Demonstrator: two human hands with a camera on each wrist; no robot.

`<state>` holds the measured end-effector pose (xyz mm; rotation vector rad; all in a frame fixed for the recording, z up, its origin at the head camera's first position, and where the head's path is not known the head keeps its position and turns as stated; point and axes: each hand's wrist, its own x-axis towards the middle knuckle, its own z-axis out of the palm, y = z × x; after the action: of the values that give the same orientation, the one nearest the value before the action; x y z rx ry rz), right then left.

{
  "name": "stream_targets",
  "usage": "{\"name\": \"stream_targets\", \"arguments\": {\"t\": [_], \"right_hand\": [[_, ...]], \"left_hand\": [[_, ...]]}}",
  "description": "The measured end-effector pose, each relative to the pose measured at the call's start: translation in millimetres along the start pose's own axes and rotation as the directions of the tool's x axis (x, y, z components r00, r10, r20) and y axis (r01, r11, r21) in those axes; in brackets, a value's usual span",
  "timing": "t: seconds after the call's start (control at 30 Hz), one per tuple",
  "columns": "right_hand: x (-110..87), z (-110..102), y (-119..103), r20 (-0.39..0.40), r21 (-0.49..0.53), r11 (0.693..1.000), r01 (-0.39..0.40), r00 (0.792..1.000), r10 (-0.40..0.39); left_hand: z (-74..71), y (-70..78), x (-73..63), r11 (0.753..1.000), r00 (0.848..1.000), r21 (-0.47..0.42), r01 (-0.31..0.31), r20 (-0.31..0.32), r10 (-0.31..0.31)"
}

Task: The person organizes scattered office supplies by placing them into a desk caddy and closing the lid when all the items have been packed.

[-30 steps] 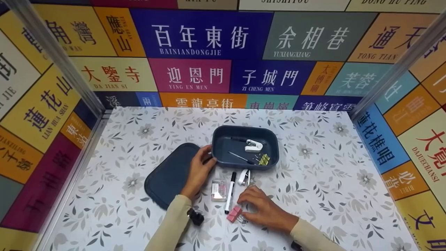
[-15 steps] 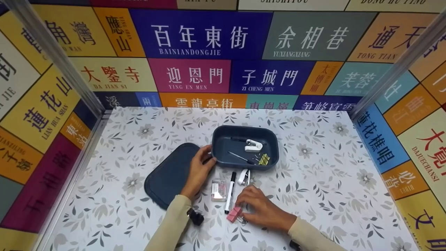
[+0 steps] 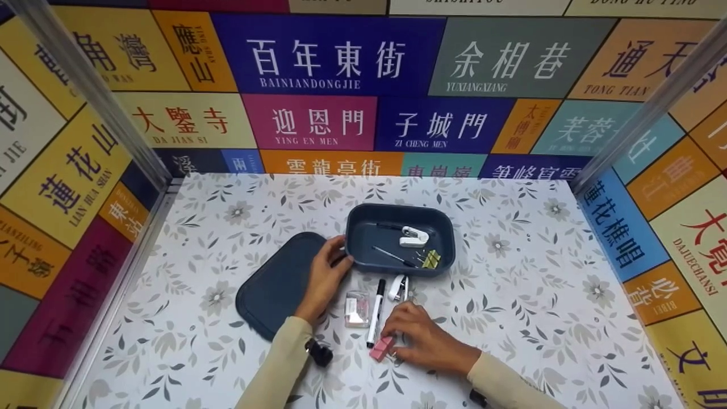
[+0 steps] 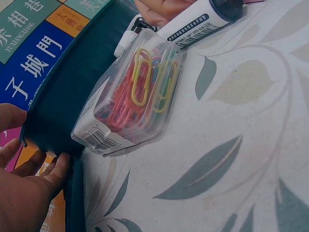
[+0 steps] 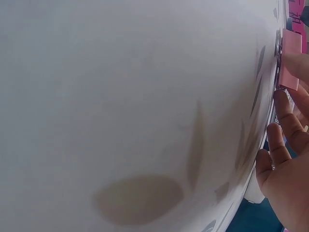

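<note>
Right hand shifted slightly left, over pink binder clips

Thumb and finger appear to pinch the clips, which lie toward the near edge of the table, just beside the marker. Left hand grips the left wall of the box. Recommended: grip the bodies squarely (the wire handles could snag) and lift straight up, keeping the marker undisturbed.

Looks like smooth, matt plastic on the box and the lid at its eight o'clock; clear, glossy plastic on the paper-clip case at seven; smooth on the pink clip at six, with shiny metal handles.
</note>
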<state>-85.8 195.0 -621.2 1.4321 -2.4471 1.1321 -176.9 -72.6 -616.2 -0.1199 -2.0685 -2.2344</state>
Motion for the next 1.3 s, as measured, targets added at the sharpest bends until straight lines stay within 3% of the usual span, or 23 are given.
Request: {"name": "stream_targets", "arguments": {"t": [0.93, 1.3], "right_hand": [[0.0, -0.7, 1.0, 0.026, 0.022, 0.999, -0.025, 0.999, 0.025], [2.3, -1.2, 1.1, -0.041, 0.091, 0.992, 0.083, 0.996, -0.080]], "left_hand": [[1.5, 0.2, -0.6, 1.000, 1.000, -0.010, -0.009, -0.005, 0.009], [1.3, 1.5, -0.8, 1.000, 1.000, 0.005, 0.017, -0.002, -0.017]]}}
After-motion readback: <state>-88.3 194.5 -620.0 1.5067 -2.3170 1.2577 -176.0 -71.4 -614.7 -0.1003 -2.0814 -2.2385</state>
